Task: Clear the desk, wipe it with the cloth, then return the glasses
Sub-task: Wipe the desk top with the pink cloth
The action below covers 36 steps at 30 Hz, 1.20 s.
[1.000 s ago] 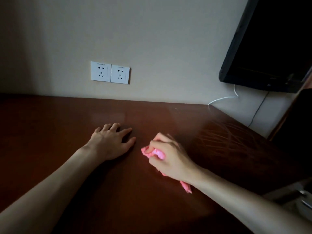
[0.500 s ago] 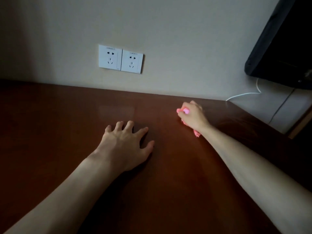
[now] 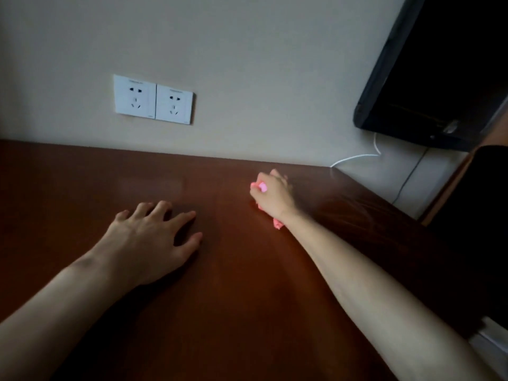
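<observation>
The dark reddish-brown desk (image 3: pixel 233 298) fills the lower part of the view. My right hand (image 3: pixel 273 196) is stretched out toward the desk's far edge, near the wall, closed around a bunched pink cloth (image 3: pixel 277 224) pressed on the wood. Bits of cloth show above the knuckles and behind the wrist. My left hand (image 3: pixel 154 240) lies flat on the desk with fingers spread, palm down, holding nothing. No glasses are in view.
Two white wall sockets (image 3: pixel 154 99) sit on the beige wall above the desk. A black wall-mounted screen (image 3: pixel 439 72) hangs at the upper right, with a white cable (image 3: pixel 357 158) and a dark cable below it. The desk's right edge runs diagonally at right.
My right hand has carried the pink cloth from close beside my left hand out to the far edge of the desk. My left hand stays flat in place.
</observation>
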Available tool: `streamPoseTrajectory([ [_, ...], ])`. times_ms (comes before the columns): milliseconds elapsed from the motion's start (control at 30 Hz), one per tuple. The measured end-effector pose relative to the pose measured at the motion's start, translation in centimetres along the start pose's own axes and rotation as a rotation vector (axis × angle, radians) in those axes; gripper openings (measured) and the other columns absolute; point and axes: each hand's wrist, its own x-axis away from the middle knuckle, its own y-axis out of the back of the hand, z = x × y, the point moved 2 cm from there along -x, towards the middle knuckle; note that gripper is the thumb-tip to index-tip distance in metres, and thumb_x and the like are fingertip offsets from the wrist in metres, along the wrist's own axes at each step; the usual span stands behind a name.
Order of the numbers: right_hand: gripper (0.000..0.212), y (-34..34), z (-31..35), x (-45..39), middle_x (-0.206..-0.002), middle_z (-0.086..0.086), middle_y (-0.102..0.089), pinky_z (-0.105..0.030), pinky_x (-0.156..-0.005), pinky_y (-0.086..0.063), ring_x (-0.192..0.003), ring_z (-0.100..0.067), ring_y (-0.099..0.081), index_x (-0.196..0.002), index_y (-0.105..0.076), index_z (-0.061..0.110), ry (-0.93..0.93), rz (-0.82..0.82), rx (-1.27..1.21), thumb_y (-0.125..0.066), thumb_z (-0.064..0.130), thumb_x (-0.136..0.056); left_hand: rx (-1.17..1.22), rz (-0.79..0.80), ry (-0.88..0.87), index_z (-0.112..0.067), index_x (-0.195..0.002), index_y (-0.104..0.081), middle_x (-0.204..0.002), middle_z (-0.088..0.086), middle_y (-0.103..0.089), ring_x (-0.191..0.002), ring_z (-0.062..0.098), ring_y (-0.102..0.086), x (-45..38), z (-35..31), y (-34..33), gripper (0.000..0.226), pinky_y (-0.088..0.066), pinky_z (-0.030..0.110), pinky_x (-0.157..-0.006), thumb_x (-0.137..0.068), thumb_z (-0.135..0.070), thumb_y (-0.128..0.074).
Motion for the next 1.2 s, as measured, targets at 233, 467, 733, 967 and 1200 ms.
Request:
streamPoseTrajectory([
  [233, 0.010, 7.6, 2.1, 14.5, -0.093, 0.006, -0.049, -0.031, -0.066, -0.034, -0.093, -0.025, -0.051, -0.089, -0.060, 0.024, 0.205, 0.025, -0.048, -0.062, 0.033, -0.088, 0.040, -0.035, 0.044, -0.048, -0.152, -0.029, -0.155, -0.001, -0.035, -0.142, 0.028, -0.036, 0.6, -0.5, 0.2, 0.068, -0.037, 0.047, -0.111, -0.091, -0.076, -0.020],
  [467, 0.016, 10.6, 1.7, 19.7, -0.095, 0.013, -0.045, -0.038, -0.072, -0.049, -0.097, -0.016, -0.049, -0.090, -0.055, 0.029, 0.301, 0.080, -0.089, -0.056, 0.043, -0.082, 0.020, -0.149, -0.138, -0.042, -0.152, -0.033, -0.152, 0.004, -0.041, -0.144, 0.030, -0.031, 0.8, -9.4, 0.5, 0.067, -0.030, 0.052, -0.113, -0.091, -0.067, -0.021],
  [733, 0.014, 4.3, -2.1, 7.7, -0.096, 0.002, -0.051, -0.039, -0.078, -0.048, -0.103, -0.033, -0.055, -0.089, -0.057, 0.027, 0.086, -0.013, 0.024, -0.058, 0.041, -0.091, 0.036, -0.039, -0.189, -0.043, -0.155, -0.024, -0.156, 0.004, -0.031, -0.143, 0.030, -0.030, -0.1, -11.3, -0.3, 0.062, -0.030, 0.051, -0.115, -0.098, -0.066, -0.016],
  [967, 0.017, -2.2, -4.0, -5.7, -0.103, -0.007, -0.057, -0.037, -0.084, -0.043, -0.109, -0.037, -0.057, -0.092, -0.066, 0.021, -0.092, 0.001, 0.071, -0.057, 0.035, -0.089, 0.050, -0.058, -0.199, -0.034, -0.154, -0.027, -0.155, 0.010, -0.028, -0.146, 0.035, -0.022, 0.1, -11.5, 0.1, 0.061, -0.023, 0.055, -0.116, -0.100, -0.060, -0.018],
  [1200, 0.033, -5.3, -4.2, -12.8, -0.131, -0.013, -0.054, -0.041, -0.094, -0.047, -0.123, -0.039, -0.050, -0.122, -0.065, 0.019, -0.314, -0.012, 0.241, -0.048, 0.033, -0.097, 0.162, -0.141, -0.241, -0.032, -0.139, -0.052, -0.135, 0.009, -0.046, -0.128, 0.035, -0.041, -1.0, -10.6, -0.6, 0.058, -0.033, 0.059, -0.108, -0.093, -0.060, -0.030],
])
